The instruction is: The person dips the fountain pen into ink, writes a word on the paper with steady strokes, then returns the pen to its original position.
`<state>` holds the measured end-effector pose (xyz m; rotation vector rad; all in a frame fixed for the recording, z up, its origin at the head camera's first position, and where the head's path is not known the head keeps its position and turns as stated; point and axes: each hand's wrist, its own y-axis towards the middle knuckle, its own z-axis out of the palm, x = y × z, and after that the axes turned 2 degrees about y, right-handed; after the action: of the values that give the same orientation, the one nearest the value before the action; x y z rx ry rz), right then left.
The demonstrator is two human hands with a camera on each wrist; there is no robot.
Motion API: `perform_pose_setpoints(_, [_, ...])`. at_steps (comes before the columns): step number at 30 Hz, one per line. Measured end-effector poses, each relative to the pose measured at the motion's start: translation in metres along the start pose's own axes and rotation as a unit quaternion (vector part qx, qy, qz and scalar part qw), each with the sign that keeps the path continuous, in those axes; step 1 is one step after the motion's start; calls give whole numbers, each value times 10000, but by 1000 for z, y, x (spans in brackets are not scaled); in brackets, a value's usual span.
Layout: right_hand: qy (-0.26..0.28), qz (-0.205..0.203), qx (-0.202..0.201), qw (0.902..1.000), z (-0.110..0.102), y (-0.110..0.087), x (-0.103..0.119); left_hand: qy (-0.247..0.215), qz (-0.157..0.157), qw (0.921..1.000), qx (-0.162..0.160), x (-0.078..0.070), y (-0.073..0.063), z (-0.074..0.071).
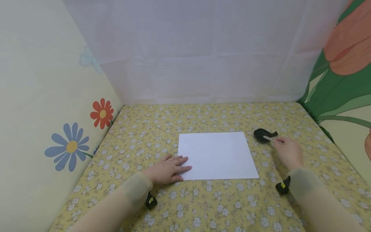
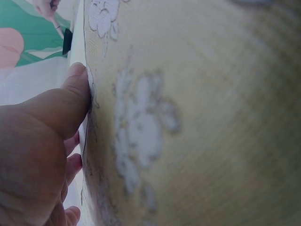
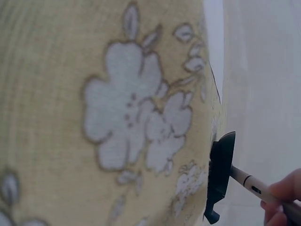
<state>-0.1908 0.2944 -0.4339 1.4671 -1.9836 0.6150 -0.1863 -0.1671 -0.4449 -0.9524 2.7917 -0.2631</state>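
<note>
A blank white sheet of paper [image 1: 217, 154] lies on the flowered tablecloth. My left hand [image 1: 166, 169] rests with fingers spread on the sheet's lower left corner, its thumb by the near edge. To the right of the paper, my right hand [image 1: 290, 153] pinches a slim pale brush [image 1: 270, 139]. The brush slants down into a small black dish [image 1: 259, 132] with a short curved handle. In the right wrist view, the dish [image 3: 222, 162] hides the tip of the brush [image 3: 251, 182], and fingers hold its shaft.
The table is covered by a yellow cloth [image 1: 208, 206] with white flowers. A pale sheet [image 1: 203, 54] hangs behind it. Flower-printed panels stand on the left [image 1: 37, 106] and right [image 1: 347, 80]. Each wrist bears a small black camera [image 1: 151, 201].
</note>
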Motion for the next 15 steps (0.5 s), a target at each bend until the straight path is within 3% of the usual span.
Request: perform_pose_setpoints(15, [-130, -49, 194, 9997, -1, 2, 6, 34, 0, 10000, -20, -1, 0, 0])
